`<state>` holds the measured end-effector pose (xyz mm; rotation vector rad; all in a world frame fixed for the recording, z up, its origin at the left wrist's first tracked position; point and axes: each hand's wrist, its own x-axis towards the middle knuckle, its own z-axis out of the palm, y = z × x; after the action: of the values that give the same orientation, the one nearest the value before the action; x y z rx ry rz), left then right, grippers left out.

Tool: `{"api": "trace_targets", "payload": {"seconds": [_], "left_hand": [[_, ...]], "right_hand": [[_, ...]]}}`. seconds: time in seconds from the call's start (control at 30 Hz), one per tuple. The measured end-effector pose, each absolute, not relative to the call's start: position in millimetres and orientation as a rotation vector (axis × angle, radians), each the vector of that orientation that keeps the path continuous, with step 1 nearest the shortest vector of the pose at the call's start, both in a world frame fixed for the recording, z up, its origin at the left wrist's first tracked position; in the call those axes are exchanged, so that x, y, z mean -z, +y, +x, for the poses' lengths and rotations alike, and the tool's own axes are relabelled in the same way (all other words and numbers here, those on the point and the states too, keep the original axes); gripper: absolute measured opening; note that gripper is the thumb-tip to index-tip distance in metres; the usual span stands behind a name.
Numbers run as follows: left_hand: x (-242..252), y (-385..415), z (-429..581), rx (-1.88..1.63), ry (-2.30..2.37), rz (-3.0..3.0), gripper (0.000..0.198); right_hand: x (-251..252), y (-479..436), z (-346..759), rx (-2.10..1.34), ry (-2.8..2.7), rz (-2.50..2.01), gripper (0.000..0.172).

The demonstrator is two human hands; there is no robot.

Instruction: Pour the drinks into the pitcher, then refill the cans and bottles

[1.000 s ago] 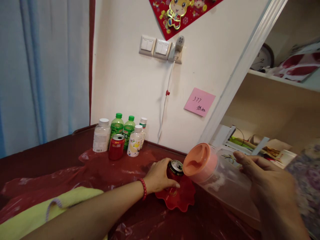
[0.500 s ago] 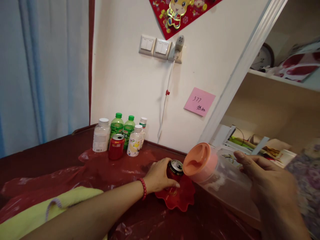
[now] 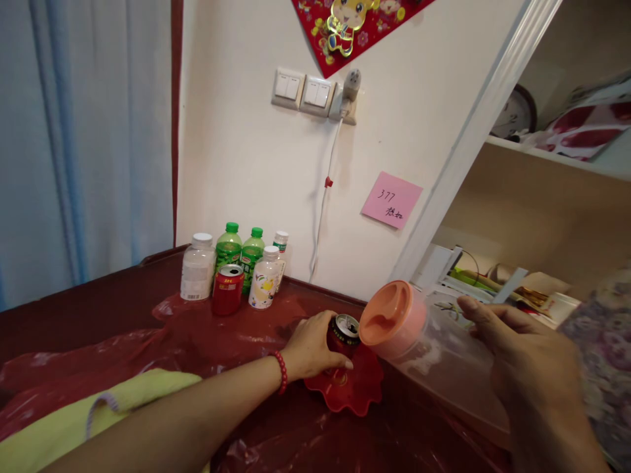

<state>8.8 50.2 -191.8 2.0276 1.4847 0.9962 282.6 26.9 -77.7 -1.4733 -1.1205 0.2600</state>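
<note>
My left hand (image 3: 313,345) is wrapped round a dark red drink can (image 3: 344,335), whose top is opened. The can stands upright in a red wavy-edged dish (image 3: 362,394). My right hand (image 3: 527,355) grips a clear plastic pitcher (image 3: 444,368) with an orange lid (image 3: 387,315). Its grip is mostly hidden behind my fingers. The pitcher is tilted to the left, its lid beside the rim of the can. Whether any liquid runs between them I cannot tell.
Behind on the left stand a clear jar (image 3: 197,269), green-capped bottles (image 3: 229,249), a red can (image 3: 228,292) and a white-capped bottle (image 3: 263,282). A yellow towel (image 3: 142,394) lies under my left forearm. Red plastic film (image 3: 113,348) covers the table. Shelves (image 3: 557,161) rise at the right.
The view has shifted very slightly. Both hands, the can and the tilted pitcher keep the same places relative to each other.
</note>
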Motion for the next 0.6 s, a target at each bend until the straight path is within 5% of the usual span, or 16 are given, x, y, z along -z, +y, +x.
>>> {"api": "trace_targets", "payload": {"seconds": [0.6], "left_hand": [[191.5, 50.3, 8.9, -0.990, 1.479, 2.041, 0.079]], "right_hand": [[76.5, 24.1, 281.0, -0.279, -1.121, -1.460, 0.071]]}}
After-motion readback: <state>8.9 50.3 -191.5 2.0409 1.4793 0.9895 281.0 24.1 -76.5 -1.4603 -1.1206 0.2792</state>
